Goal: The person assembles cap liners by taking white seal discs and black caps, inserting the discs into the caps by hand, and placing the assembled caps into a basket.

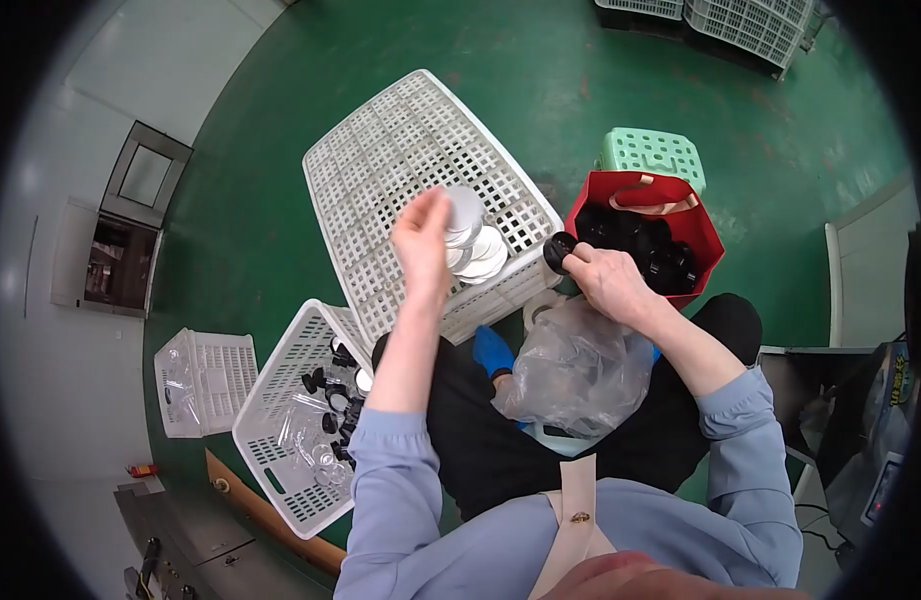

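My left hand [420,240] is above the upturned white plastic crate [380,150], its fingers closed on the edge of a thin white disc [465,208]. Just below it, a small pile of similar white discs [488,255] lies on the crate's near corner. In my right hand [610,282] is a round black cap [557,252], its hollow side partly showing, held by the fingertips beside the crate's corner. To the right of that hand stands a red bag [702,228] holding many black caps [635,235].
A crumpled clear plastic bag [580,370] lies between my legs. At the left, a white basket [265,400] contains black caps and clear plastic pieces, with another white basket [225,375] beyond it. Behind the red bag sits a green crate [652,150]. A machine [885,430] stands at the right.
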`<state>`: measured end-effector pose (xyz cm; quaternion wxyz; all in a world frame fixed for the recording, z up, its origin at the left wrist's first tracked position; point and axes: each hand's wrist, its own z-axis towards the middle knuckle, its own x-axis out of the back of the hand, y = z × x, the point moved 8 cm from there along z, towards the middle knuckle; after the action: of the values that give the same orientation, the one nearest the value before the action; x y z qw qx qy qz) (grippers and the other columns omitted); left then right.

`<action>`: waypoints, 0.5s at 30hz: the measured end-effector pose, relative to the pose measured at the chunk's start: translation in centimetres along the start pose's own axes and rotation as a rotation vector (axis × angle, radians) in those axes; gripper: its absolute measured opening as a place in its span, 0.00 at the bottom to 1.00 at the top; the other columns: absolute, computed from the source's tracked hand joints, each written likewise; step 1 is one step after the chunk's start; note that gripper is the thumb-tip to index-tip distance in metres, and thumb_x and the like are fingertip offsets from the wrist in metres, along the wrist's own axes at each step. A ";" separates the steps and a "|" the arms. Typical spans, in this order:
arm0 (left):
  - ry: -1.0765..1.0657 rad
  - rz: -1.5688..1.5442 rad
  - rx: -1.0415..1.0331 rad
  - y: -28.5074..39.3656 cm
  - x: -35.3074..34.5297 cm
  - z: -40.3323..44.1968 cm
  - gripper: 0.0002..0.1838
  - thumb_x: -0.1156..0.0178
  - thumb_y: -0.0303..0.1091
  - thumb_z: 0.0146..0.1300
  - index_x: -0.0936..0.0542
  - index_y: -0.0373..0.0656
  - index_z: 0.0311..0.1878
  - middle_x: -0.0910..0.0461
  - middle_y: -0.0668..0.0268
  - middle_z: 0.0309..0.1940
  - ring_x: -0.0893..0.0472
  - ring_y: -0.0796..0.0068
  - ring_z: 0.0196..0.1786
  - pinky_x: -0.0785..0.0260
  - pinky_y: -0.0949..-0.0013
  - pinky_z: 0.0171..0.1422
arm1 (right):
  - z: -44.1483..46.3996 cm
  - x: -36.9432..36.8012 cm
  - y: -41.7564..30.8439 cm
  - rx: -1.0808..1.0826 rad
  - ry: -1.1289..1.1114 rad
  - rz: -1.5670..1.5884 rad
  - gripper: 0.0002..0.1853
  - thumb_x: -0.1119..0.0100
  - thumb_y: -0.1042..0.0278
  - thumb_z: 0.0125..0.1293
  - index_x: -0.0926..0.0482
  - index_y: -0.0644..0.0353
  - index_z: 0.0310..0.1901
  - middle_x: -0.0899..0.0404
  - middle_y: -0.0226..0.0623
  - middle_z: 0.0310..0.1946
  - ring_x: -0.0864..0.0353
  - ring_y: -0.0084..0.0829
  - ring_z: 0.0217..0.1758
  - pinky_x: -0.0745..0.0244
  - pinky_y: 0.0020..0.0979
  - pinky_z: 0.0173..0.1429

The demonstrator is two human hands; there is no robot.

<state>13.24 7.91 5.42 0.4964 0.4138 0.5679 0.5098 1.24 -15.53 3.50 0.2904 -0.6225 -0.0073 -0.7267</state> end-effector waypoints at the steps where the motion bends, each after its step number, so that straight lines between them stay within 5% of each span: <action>1: -0.056 -0.029 0.157 -2.1 -0.9 -2.0 0.13 0.33 0.29 0.68 0.16 0.37 0.54 0.15 0.66 0.46 0.18 0.79 0.46 0.25 0.75 0.52 | -0.1 0.3 -0.6 0.037 0.024 0.001 0.08 0.42 0.75 0.58 0.25 0.60 0.41 0.24 0.42 0.37 0.17 0.45 0.39 0.21 0.44 0.39; 3: -0.166 -0.019 0.317 -4.5 -3.3 -6.2 0.13 0.33 0.28 0.68 0.16 0.37 0.54 0.14 0.66 0.45 0.18 0.80 0.44 0.25 0.74 0.51 | -0.2 0.7 -1.7 0.102 0.056 -0.008 0.09 0.43 0.74 0.58 0.26 0.59 0.41 0.25 0.40 0.36 0.17 0.42 0.40 0.21 0.43 0.41; 7: -0.343 -0.002 0.227 -6.1 -6.1 -7.4 0.14 0.33 0.30 0.68 0.16 0.38 0.55 0.14 0.65 0.46 0.17 0.80 0.45 0.26 0.75 0.50 | -0.2 0.9 -3.7 0.216 0.147 -0.027 0.08 0.43 0.72 0.56 0.26 0.57 0.39 0.26 0.36 0.35 0.19 0.37 0.40 0.22 0.39 0.40; 15: -0.249 -0.065 0.412 -7.8 -5.0 -7.5 0.12 0.33 0.32 0.69 0.19 0.39 0.52 0.16 0.67 0.43 0.18 0.79 0.43 0.24 0.71 0.48 | 0.1 2.4 -3.9 0.244 0.252 -0.020 0.10 0.42 0.70 0.54 0.25 0.57 0.40 0.27 0.34 0.36 0.22 0.35 0.39 0.24 0.37 0.40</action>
<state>6.97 0.65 -1.73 0.4839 0.5477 0.6071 0.3120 -0.51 -13.28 7.05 0.3553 -0.4864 -0.0650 -0.7956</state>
